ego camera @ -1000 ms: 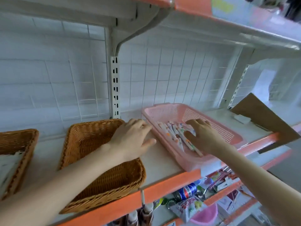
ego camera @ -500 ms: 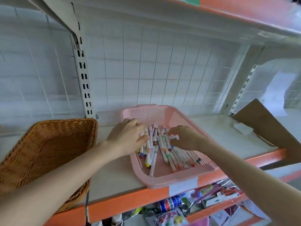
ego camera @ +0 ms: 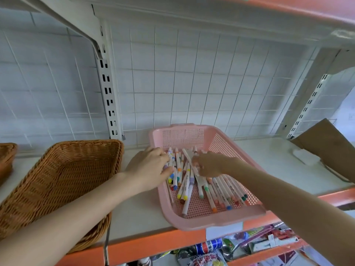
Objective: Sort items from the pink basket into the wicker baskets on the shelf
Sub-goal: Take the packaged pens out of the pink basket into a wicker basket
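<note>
My left hand (ego camera: pixel 149 167) curls fingers and thumb round a few markers (ego camera: pixel 189 187) at the 9 o'clock side of the pink basket (ego camera: pixel 194 224). My right hand (ego camera: pixel 209 166) digs into the heap with bent fingers; whether it has one pinched I cannot tell. They look light, stiff and slick, apt to roll, so I'd bundle them mid-barrel. The wicker basket (ego camera: pixel 57 179) sits at 9 o'clock.

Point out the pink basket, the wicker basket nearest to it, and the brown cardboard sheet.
pink basket (ego camera: pixel 182 136), head view, on its mesh back wall.
wicker basket (ego camera: pixel 65 167), head view, on its woven inner side.
cardboard sheet (ego camera: pixel 330 143), head view, on its flat brown face.
</note>
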{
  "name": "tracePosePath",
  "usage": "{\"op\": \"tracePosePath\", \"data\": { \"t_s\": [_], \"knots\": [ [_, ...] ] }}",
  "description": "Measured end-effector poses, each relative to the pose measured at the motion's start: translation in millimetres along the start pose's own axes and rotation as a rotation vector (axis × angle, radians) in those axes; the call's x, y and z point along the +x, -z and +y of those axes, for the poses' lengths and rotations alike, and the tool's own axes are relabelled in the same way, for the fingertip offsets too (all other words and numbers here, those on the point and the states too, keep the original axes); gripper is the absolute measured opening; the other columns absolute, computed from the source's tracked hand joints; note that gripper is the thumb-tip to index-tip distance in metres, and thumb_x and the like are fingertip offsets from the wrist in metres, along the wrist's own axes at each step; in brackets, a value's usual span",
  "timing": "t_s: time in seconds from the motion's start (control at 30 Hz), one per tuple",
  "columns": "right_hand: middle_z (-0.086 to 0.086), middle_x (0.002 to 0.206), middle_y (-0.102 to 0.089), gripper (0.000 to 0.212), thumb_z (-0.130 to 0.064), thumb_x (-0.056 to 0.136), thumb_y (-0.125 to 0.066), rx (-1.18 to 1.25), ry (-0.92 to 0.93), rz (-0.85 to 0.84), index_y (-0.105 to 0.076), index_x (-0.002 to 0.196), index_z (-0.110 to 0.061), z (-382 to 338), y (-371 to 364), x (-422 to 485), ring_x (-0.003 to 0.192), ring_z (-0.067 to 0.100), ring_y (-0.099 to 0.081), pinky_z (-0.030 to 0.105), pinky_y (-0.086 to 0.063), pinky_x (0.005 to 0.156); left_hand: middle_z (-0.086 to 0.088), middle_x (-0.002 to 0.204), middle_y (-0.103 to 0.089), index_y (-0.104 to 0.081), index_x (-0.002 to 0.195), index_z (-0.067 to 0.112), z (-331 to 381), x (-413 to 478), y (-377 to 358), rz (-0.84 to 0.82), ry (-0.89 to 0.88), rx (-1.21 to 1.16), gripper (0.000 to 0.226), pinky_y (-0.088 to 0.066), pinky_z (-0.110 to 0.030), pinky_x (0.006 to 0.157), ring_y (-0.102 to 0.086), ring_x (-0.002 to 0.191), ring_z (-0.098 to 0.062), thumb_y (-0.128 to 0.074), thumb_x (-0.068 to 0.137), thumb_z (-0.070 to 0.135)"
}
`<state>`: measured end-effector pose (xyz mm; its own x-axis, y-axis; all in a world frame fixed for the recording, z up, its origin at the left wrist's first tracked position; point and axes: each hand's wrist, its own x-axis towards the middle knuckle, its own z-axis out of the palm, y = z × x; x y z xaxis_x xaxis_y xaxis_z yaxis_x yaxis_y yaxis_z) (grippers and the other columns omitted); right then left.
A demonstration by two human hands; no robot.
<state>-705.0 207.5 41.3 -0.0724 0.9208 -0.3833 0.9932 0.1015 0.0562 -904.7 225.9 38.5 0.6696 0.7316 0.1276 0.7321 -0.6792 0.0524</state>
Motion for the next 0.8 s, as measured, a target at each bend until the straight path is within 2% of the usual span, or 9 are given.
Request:
{"op": "tracePosePath", "data": {
  "t_s": [0.07, 0.13, 0.27, 0.4, 0.5, 0.57, 0.63, 0.73, 0.8],
  "knots": [
    [0.009, 0.139, -0.042, 0.031, -0.017, 0.095, -0.042, -0.057, -0.046, -0.032, -0.05, 0.125, -0.012, 8.7, 0.3, -3.5, 0.109, 0.027, -0.048, 0.04, -0.042, 0.096, 0.002, 0.131, -0.05, -0.054, 0.126, 0.018, -0.3, 1.1, -0.5, -0.007, -0.015, -0.003, 0.043, -0.039, -0.029, 0.098, -0.042, 0.121, -0.014, -0.034, 0.098, 0.044],
    [0.009, 0.137, -0.044, 0.024, -0.015, 0.096, -0.04, -0.084, -0.07, -0.018, -0.056, 0.112, -0.006, 9.2, 0.0, -4.0, 0.101, 0.025, -0.048, 0.036, -0.042, 0.093, 0.003, 0.131, -0.05, -0.054, 0.126, 0.018, -2.0, 1.6, -1.1, -0.009, -0.029, -0.008, 0.043, -0.038, -0.028, 0.098, -0.042, 0.122, -0.014, -0.033, 0.098, 0.044],
    [0.01, 0.125, -0.056, 0.033, -0.015, 0.095, -0.04, 0.058, -0.068, 0.097, -0.057, 0.12, -0.004, 0.5, 0.8, 8.1, 0.113, 0.023, -0.054, 0.026, -0.041, 0.094, 0.004, 0.127, -0.053, -0.057, 0.123, 0.018, -5.3, 0.6, -4.9, -0.015, -0.041, -0.04, 0.044, -0.039, -0.027, 0.097, -0.044, 0.118, -0.013, -0.032, 0.099, 0.044],
    [0.004, 0.098, -0.061, 0.034, -0.027, 0.093, -0.048, 0.104, -0.153, 0.122, -0.057, 0.113, -0.001, -2.7, -0.8, 29.6, 0.089, 0.02, -0.058, 0.022, -0.048, 0.074, 0.004, 0.124, -0.053, -0.059, 0.119, 0.018, -6.7, 0.7, -5.3, -0.005, -0.053, -0.04, 0.042, -0.038, -0.026, 0.093, -0.043, 0.117, -0.014, -0.031, 0.099, 0.042],
    [0.009, 0.113, -0.058, 0.041, -0.026, 0.09, -0.052, 0.105, -0.215, 0.061, -0.051, 0.121, 0.0, -4.0, -3.5, 35.4, 0.098, 0.022, -0.057, 0.026, -0.048, 0.082, 0.003, 0.121, -0.054, -0.059, 0.117, 0.017, -6.5, 0.4, -5.5, 0.002, -0.06, -0.035, 0.041, -0.038, -0.026, 0.091, -0.044, 0.115, -0.014, -0.031, 0.099, 0.041],
    [0.009, 0.104, -0.06, 0.037, -0.012, 0.087, -0.051, 0.216, -0.246, 0.071, -0.049, 0.121, 0.003, -1.2, -3.2, 36.5, 0.081, 0.017, -0.057, 0.022, -0.048, 0.073, 0.003, 0.12, -0.054, -0.059, 0.118, 0.017, -7.5, -0.2, -5.8, 0.006, -0.058, -0.05, 0.041, -0.039, -0.027, 0.091, -0.045, 0.113, -0.015, -0.032, 0.099, 0.041],
    [0.004, 0.078, -0.055, 0.032, -0.003, 0.085, -0.049, 0.341, -0.279, 0.071, -0.051, 0.116, 0.007, 2.3, 1.7, 33.4, 0.059, 0.01, -0.048, 0.017, -0.045, 0.058, 0.003, 0.119, -0.056, -0.06, 0.119, 0.017, -8.1, 0.0, -4.6, 0.019, -0.056, -0.073, 0.04, -0.042, -0.028, 0.091, -0.048, 0.11, -0.015, -0.035, 0.098, 0.041],
    [0.002, 0.063, -0.048, 0.018, -0.002, 0.089, -0.05, 0.569, -0.282, 0.121, -0.059, 0.101, 0.007, 7.4, 12.6, 21.5, 0.049, 0.009, -0.04, 0.015, -0.035, 0.045, 0.004, 0.124, -0.056, -0.056, 0.126, 0.019, -5.9, 2.6, 0.4, 0.072, -0.016, -0.181, 0.039, -0.045, -0.025, 0.085, -0.053, 0.106, -0.014, -0.042, 0.097, 0.039],
    [0.006, 0.062, -0.048, 0.012, -0.004, 0.09, -0.052, 0.878, -0.209, 0.196, -0.062, 0.086, 0.001, 2.9, 20.3, 7.2, 0.05, 0.012, -0.04, 0.019, -0.034, 0.049, 0.003, 0.123, -0.059, -0.056, 0.126, 0.017, -2.9, 6.3, 5.5, 0.131, 0.042, -0.334, 0.038, -0.047, -0.024, 0.079, -0.058, 0.098, -0.014, -0.045, 0.096, 0.037]
  ]
}}
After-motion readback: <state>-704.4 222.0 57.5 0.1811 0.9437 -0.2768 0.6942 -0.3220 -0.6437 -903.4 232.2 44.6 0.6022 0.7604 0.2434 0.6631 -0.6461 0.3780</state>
